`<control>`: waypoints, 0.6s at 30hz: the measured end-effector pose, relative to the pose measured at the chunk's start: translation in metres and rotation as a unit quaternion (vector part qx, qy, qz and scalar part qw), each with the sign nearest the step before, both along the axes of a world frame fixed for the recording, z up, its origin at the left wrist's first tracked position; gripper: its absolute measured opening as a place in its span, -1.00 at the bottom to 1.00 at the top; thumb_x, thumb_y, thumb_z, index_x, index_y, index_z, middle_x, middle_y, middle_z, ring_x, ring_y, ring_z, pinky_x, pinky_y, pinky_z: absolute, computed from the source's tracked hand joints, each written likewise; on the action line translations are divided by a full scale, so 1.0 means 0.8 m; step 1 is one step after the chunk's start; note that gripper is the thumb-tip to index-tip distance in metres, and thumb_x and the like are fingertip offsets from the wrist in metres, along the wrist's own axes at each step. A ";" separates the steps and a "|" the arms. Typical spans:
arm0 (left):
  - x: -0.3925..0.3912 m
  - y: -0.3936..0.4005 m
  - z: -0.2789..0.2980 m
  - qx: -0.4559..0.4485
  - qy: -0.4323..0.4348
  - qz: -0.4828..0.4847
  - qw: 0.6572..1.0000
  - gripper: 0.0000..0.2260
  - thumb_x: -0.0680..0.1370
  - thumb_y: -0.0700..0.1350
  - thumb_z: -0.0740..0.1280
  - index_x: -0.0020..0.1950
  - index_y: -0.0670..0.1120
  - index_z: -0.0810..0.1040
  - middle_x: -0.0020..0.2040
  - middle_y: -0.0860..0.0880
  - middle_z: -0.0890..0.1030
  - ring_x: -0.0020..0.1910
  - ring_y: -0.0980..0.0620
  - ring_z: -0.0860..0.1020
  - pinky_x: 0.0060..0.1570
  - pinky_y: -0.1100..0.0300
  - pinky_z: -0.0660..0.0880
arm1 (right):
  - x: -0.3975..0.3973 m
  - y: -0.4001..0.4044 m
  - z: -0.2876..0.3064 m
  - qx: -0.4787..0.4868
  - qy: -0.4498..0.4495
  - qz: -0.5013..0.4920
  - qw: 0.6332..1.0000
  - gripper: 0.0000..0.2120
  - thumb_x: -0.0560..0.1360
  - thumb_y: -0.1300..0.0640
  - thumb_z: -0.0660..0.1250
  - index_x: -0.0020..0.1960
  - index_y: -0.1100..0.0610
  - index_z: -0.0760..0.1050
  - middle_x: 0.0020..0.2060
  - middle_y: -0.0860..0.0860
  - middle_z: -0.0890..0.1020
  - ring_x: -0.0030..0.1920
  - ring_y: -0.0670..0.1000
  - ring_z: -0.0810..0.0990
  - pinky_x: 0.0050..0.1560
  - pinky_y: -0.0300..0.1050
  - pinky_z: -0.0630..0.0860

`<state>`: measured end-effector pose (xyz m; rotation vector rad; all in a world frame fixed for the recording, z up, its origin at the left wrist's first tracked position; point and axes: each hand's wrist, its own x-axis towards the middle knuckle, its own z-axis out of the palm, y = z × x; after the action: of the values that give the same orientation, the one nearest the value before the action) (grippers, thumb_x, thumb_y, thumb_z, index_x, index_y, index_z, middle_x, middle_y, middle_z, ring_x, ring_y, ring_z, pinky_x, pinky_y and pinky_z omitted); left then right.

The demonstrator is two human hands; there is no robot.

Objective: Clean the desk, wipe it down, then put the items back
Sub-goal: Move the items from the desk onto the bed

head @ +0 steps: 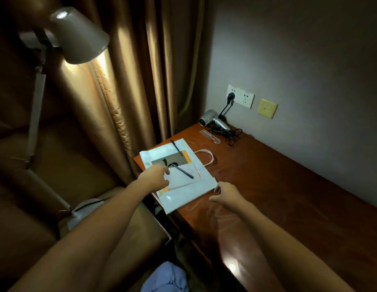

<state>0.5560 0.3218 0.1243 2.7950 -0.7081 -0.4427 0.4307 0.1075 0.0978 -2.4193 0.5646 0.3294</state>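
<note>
A stack of papers lies on the left end of the wooden desk [278, 186]: a white paper bag [189, 194] with string handles at the bottom, an orange and grey booklet [175, 160] on it, and a small white notepad [183, 179] on top. One black pen [181, 170] lies across the notepad, another black pen [176, 147] further back. My left hand [155, 177] pinches the notepad's left edge. My right hand [226, 193] hovers at the bag's right corner, fingers loosely curled, holding nothing.
A silver hair dryer [212, 121] with a coiled black cord sits at the desk's far end, plugged into the wall socket [240, 95]. A clear comb [209, 136] lies beside it. A floor lamp [78, 36] and brown curtain stand left. A blue cloth [165, 278] lies below.
</note>
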 end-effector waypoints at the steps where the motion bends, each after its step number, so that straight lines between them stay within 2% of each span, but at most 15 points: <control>1: 0.009 -0.007 -0.007 0.009 0.003 -0.008 1.000 -0.65 0.51 -0.09 0.31 0.30 -0.06 0.46 0.21 -0.06 0.52 0.17 -0.04 0.48 0.08 0.10 0.48 | 0.006 -0.003 -0.003 -0.002 0.006 -0.006 1.000 -0.65 0.46 0.06 0.41 0.17 0.19 0.47 0.11 0.11 0.53 -0.04 -0.02 0.47 -0.09 -0.22 0.44; 5: 0.046 -0.037 -0.032 0.028 0.002 -0.030 0.999 -0.52 0.51 0.00 0.34 0.40 -0.04 0.35 0.27 -0.08 0.43 0.24 -0.07 0.41 0.12 0.06 0.47 | 0.037 -0.019 -0.016 -0.004 0.031 -0.048 0.998 -0.70 0.46 0.08 0.41 0.12 0.16 0.47 0.10 0.08 0.51 -0.03 -0.02 0.48 -0.02 -0.18 0.50; 7: 0.067 -0.054 -0.041 0.035 -0.012 -0.037 0.999 -0.36 0.46 0.07 0.40 0.46 -0.02 0.23 0.35 -0.09 0.33 0.32 -0.11 0.31 0.20 0.00 0.42 | 0.056 -0.023 -0.022 0.001 0.043 -0.068 0.997 -0.77 0.46 0.12 0.40 0.05 0.16 0.47 0.04 0.07 0.52 -0.07 -0.01 0.49 -0.13 -0.22 0.48; 9: 0.092 -0.068 -0.047 0.042 -0.020 -0.049 0.998 -0.22 0.40 0.13 0.44 0.50 0.00 0.12 0.42 -0.09 0.23 0.38 -0.13 0.23 0.28 -0.06 0.34 | 0.079 -0.025 -0.031 0.000 0.046 -0.079 0.996 -0.83 0.45 0.15 0.39 -0.03 0.16 0.45 -0.01 0.07 0.51 -0.16 -0.01 0.47 -0.33 -0.28 0.37; 11: 0.125 -0.078 -0.055 0.054 -0.013 -0.062 0.996 -0.15 0.39 0.16 0.45 0.52 0.02 0.05 0.48 -0.10 0.12 0.43 -0.14 0.15 0.32 -0.10 0.25 | 0.106 -0.024 -0.041 -0.003 0.051 -0.087 0.995 -0.81 0.43 0.15 0.38 0.00 0.17 0.47 0.02 0.08 0.50 -0.15 -0.01 0.43 -0.37 -0.28 0.28; 13: 0.161 -0.086 -0.065 0.069 0.006 -0.069 0.995 -0.21 0.43 0.14 0.41 0.52 0.03 0.06 0.50 -0.09 0.09 0.45 -0.14 0.12 0.33 -0.11 0.23 | 0.133 -0.022 -0.055 -0.008 0.066 -0.092 0.994 -0.73 0.43 0.15 0.38 0.09 0.21 0.48 0.09 0.10 0.50 -0.08 0.01 0.42 -0.26 -0.21 0.30; 16: 0.216 -0.102 -0.085 0.085 0.010 -0.090 0.992 -0.48 0.54 -0.04 0.30 0.47 -0.01 0.23 0.44 -0.09 0.25 0.41 -0.12 0.20 0.26 -0.07 0.30 | 0.167 -0.019 -0.077 -0.003 0.092 -0.101 0.991 -0.69 0.46 0.15 0.39 0.15 0.23 0.46 0.15 0.11 0.47 0.03 0.05 0.46 -0.08 -0.19 0.35; 18: 0.247 -0.112 -0.096 0.098 0.001 -0.107 0.989 -0.57 0.55 -0.10 0.24 0.43 -0.02 0.31 0.39 -0.08 0.33 0.37 -0.11 0.26 0.22 -0.03 0.31 | 0.183 -0.018 -0.090 0.004 0.105 -0.112 0.988 -0.66 0.46 0.13 0.40 0.17 0.23 0.45 0.17 0.12 0.47 0.06 0.06 0.47 0.03 -0.16 0.40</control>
<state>0.7539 0.2325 0.0473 2.9084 -1.0222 -0.5831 0.5770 0.0928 0.0260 -2.2989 0.9173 0.4921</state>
